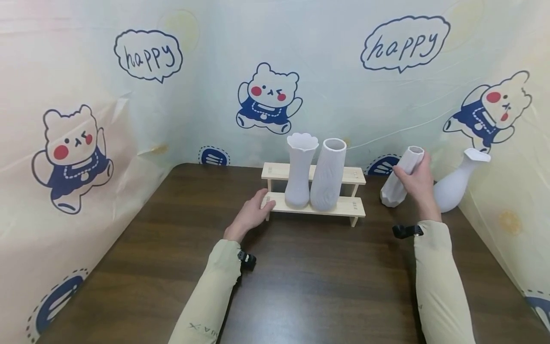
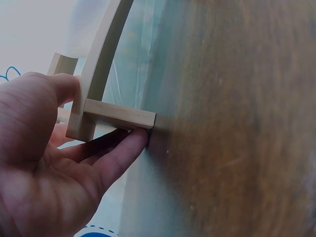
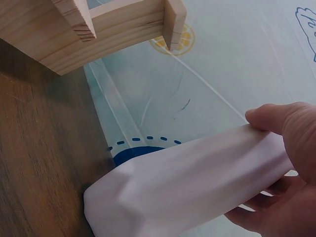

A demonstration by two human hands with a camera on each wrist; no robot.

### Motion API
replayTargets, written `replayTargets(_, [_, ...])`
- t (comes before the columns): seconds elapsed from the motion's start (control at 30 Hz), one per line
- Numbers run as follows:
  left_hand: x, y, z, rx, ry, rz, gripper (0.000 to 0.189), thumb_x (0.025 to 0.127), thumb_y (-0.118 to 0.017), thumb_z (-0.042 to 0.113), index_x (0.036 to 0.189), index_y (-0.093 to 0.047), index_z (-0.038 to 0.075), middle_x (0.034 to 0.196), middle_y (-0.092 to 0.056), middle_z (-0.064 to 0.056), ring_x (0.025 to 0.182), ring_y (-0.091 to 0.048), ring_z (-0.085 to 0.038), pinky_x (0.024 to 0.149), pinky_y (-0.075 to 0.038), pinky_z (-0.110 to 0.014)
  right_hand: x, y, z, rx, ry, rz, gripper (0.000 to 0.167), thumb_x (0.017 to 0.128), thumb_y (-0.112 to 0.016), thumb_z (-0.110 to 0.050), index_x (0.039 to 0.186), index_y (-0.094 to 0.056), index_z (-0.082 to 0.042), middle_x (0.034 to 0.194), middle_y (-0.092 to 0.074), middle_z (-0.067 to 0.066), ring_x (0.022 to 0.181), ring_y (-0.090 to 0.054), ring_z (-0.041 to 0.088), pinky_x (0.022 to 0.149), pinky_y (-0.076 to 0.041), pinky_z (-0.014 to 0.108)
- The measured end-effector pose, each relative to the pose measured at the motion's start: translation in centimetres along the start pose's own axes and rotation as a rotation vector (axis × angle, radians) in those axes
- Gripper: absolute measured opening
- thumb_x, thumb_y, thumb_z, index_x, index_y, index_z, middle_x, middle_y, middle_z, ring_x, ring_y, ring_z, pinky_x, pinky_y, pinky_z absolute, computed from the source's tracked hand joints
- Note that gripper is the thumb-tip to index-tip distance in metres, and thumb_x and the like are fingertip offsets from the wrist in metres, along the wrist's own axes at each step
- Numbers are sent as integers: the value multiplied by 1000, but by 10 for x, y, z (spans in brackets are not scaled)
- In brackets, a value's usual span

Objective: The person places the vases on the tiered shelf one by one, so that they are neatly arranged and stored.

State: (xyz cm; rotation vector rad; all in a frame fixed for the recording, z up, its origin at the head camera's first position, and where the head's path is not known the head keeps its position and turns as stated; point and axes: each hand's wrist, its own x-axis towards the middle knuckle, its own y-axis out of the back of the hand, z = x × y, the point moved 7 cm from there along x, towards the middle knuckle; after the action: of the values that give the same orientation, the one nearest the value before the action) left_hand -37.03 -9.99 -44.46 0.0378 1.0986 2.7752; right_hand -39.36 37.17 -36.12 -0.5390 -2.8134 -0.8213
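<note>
open tabletop [image 1: 374,267] parts the wooden stand [image 1: 277,203], at the left hand [image 1: 252,214], from the faceted vase [image 1: 393,188] in the right hand [image 1: 420,181]; its back edge runs just past both. only the left wrist view shows a fingertip [image 2: 139,138] at the stand's leg [image 2: 121,116]. the left hand pinches the stand's end; the right grips the vase, its base seemingly on the tabletop.

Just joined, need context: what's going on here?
A person has a left-hand grip on the left end of a two-tier wooden rack and a right-hand grip around a faceted white vase. A scalloped-rim vase and a round-rim vase stand on the lower tier. A narrow-necked vase stands farther right. Whether the faceted one's base touches the table isn't clear.
</note>
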Motion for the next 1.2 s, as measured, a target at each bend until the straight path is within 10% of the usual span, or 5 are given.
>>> replayTargets(0.5, [-1,-1,1,5,-6,-6,67,99,-50,49,154,-28,17,156,-39,-10,141,-42,-31,114,-35,-55,-4,0,-10,28,50,36,81,93,-63,-33,153,-14,-9,144,-38,26,128,-42,44,101,-40,68])
replayTargets(1.2, [0,0,1,-5,-10,3,66,99,-50,48,153,-28,16,155,-40,-11,141,-42,-31,114,-35,-55,-14,11,-45,69,115,102,78,93,-63,-30,153,-13,-34,141,-41,21,124,-45,39,100,-41,69])
